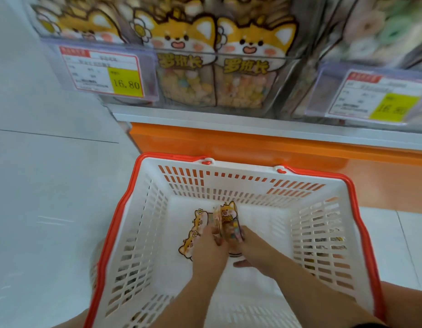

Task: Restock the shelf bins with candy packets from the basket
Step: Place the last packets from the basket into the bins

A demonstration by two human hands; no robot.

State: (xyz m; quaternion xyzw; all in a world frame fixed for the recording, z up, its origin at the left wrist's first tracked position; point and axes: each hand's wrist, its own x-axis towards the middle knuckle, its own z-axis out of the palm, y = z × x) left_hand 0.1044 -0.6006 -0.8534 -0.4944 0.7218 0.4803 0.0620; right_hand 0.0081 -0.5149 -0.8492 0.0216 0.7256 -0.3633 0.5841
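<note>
nearly done, i'd say: the basket [124, 204] at 6 o'clock holds just a few candy packets [193, 235], the right hand [255, 249] grasping an upright packet [230, 223], the left hand [208, 247] alongside, its grip too blurred to tell, and the shelf bin [217, 74] at 12 o'clock already looking full.

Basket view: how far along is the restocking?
Done: the shelf bin already holds rows of packets. In hand: the left hand and right hand grip upright packets inside the basket. Left: a few flat packets beside them.
</note>
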